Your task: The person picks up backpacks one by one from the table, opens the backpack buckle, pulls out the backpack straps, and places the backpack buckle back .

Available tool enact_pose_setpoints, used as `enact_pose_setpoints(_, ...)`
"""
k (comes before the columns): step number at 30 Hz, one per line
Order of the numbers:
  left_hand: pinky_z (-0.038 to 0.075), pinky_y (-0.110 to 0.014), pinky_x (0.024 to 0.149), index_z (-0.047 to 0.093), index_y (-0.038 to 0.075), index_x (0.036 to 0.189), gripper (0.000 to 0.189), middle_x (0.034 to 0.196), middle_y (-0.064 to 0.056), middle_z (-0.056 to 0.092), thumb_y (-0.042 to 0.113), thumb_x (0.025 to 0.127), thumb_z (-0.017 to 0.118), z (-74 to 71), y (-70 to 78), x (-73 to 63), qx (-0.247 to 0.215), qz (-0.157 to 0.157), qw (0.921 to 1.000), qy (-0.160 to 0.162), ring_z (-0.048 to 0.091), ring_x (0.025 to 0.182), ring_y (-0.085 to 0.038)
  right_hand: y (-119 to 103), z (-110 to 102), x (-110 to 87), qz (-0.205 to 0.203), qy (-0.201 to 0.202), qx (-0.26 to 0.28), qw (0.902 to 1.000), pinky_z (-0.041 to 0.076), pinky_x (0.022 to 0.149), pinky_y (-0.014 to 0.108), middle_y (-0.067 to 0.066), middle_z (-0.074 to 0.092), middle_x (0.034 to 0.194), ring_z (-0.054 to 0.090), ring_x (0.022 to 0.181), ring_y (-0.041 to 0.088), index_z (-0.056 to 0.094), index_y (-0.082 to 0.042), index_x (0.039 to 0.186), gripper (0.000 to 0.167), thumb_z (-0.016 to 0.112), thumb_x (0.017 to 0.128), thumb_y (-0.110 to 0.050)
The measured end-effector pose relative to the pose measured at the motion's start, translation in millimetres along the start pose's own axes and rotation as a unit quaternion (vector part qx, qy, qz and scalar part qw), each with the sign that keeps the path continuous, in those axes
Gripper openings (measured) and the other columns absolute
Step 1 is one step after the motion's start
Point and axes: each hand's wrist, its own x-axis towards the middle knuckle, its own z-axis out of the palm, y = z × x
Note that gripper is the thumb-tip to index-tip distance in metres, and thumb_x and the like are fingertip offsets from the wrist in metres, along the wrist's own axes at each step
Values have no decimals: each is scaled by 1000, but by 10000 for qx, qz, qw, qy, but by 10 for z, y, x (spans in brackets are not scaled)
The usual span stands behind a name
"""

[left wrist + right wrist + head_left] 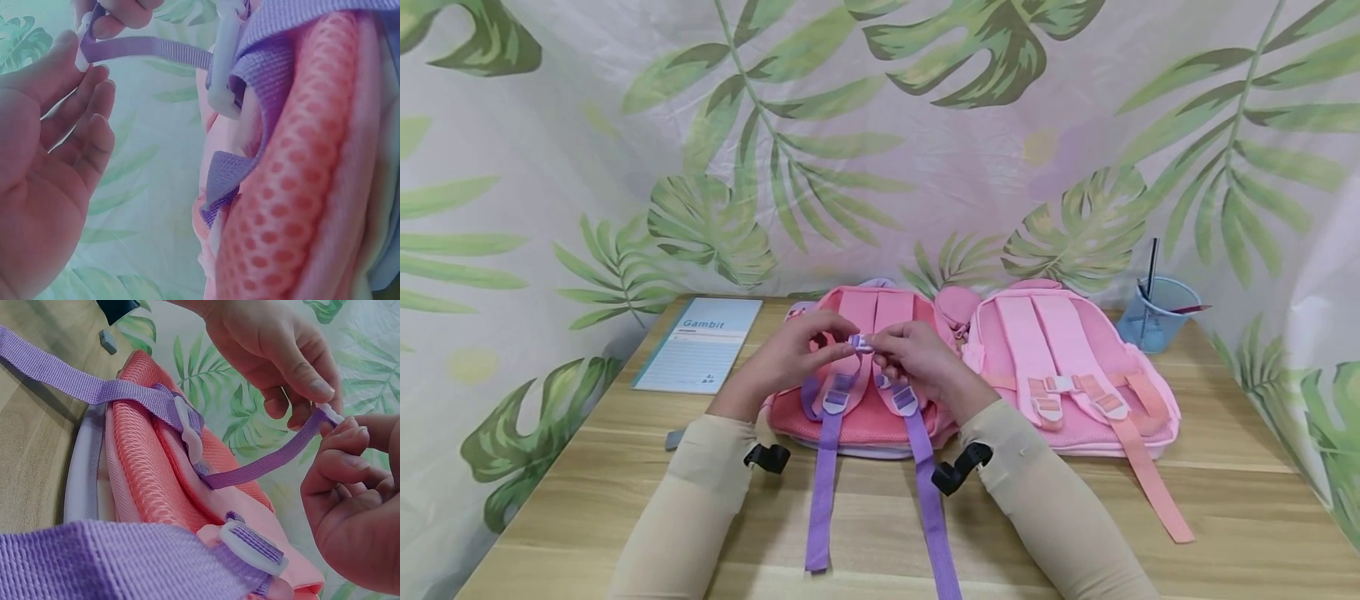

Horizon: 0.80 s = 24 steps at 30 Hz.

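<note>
A coral-pink backpack (865,421) with purple straps lies back side up on the table. Above it, both hands meet at a small white buckle (861,342) on a narrow purple chest strap (269,459), which stretches up from one shoulder strap. My left hand (782,358) pinches one side of the buckle between thumb and fingers. From the other side my right hand (921,358) pinches it, its remaining fingers curled in. Fingertips partly hide the buckle in every view. Below the hands, white adjusters (835,401) hold long purple webbing tails (823,500) that run toward the near edge.
Right of it lies a light-pink backpack (1007,333) with orange straps and a fastened white chest buckle (1062,384). A blue mesh pen cup (1157,321) stands at the back right. On the left are a notebook (700,346) and a small grey block (674,439).
</note>
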Motion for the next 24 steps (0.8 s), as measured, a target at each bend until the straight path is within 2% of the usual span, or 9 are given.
enact_pose_setpoints(5, 53, -36, 86, 76, 11, 119, 19, 104, 0, 74, 13, 101, 77, -1, -7, 12, 28, 98, 9999, -79, 64, 96, -17, 10, -11, 1, -64, -110, -27, 9999, 38, 51, 21, -1, 59, 70, 48, 56, 9, 72, 1, 107, 24, 60, 111, -19)
enact_pose_setpoints(10, 53, -35, 88, 75, 11, 120, 18, 107, -2, 73, 12, 102, 75, 0, -33, 2, -87, -14, 10000, 9, 63, 99, -18, 23, -45, -15, 42, -241, 368, 9990, 43, 53, 22, 1, 62, 72, 52, 59, 11, 69, 1, 110, 29, 51, 115, -22)
enact_pose_setpoints(13, 53, -36, 91, 75, 11, 121, 18, 108, -3, 73, 13, 103, 74, 5, -56, -2, -149, -64, 9998, 68, 64, 101, -19, 30, -69, -22, 111, -253, 516, 9983, 48, 55, 22, 2, 64, 74, 54, 61, 12, 69, 3, 111, 28, 51, 115, -19)
enact_pose_setpoints(20, 54, -38, 91, 75, 10, 122, 20, 109, -5, 73, 12, 102, 75, 22, -63, -4, -253, -164, 9995, 91, 64, 102, -21, 72, -72, -12, 20, -207, 204, 9996, 50, 57, 21, 2, 64, 73, 55, 62, 11, 65, 18, 123, 32, 58, 111, -11)
enact_pose_setpoints(24, 55, -39, 92, 75, 9, 122, 20, 110, -6, 73, 12, 102, 75, 32, -70, 5, -299, -178, 9994, 65, 65, 102, -21, 80, -58, -13, -69, -112, 98, 9999, 49, 55, 21, 2, 64, 73, 55, 61, 11, 66, 17, 124, 32, 59, 111, -11)
